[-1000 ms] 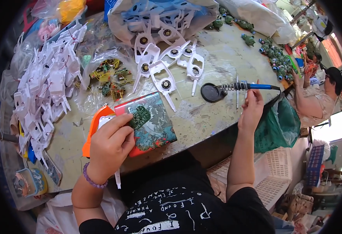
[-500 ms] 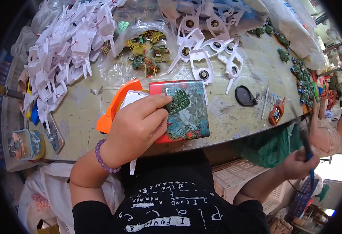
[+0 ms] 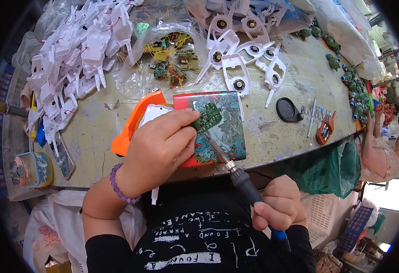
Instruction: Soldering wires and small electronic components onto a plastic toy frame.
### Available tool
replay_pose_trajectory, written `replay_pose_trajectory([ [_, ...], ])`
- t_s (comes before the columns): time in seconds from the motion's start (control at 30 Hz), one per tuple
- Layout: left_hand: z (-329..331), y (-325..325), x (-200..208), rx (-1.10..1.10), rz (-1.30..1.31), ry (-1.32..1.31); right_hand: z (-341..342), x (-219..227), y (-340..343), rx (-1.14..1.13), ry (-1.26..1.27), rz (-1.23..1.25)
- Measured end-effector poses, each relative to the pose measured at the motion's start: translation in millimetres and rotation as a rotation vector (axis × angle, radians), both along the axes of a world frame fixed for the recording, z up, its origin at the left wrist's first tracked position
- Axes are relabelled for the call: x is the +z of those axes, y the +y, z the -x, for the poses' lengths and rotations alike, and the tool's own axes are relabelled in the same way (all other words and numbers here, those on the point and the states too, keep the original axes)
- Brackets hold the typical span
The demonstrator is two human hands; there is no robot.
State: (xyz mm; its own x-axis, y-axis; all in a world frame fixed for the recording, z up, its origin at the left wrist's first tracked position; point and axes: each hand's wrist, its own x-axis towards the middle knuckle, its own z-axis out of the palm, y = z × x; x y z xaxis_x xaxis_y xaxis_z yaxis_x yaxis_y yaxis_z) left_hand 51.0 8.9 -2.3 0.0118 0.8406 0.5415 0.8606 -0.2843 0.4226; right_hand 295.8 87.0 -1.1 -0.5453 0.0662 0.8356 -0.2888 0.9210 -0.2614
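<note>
Soldering iron (image 3: 245, 183), one, and circuit board (image 3: 210, 117), one: that is what I count at the hands. Beyond them I make out at least seven white frames (image 3: 227, 75) showing round dark discs. A clear bag (image 3: 140, 84) holds a tangle of wired boards (image 3: 161, 70), too jumbled for me to number; a pale bag (image 3: 296, 28) at the far edge spills more white parts. The circuit board is green, flat and dotted with small pads, lying over the worn, mottled blue-green top of a red box (image 3: 230, 116). The left hand (image 3: 163, 141) pinches its left edge; the right hand (image 3: 279, 207) curls closed around the iron's handle. The iron's tip points just beside the board; from my end, I cannot tell if they touch.
</note>
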Motion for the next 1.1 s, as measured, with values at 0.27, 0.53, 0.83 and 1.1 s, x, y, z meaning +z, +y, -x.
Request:
replay_pose_trajectory([
  [0.27,0.5,-0.4,-0.9,0.004,-0.004,0.008,6.4,-0.3,2.9,0.045,-0.068,0.010],
  [0.53,0.7,-0.6,-0.7,0.002,-0.001,0.026,5.9,-1.6,2.1,0.044,-0.076,0.029],
  [0.83,-0.3,-0.7,0.6,0.012,-0.009,0.048,5.8,0.3,4.1,0.054,-0.096,0.013],
  [1.1,-0.5,0.3,-1.2,0.010,-0.025,0.062,7.4,2.2,5.9,0.062,-0.098,0.005],
])
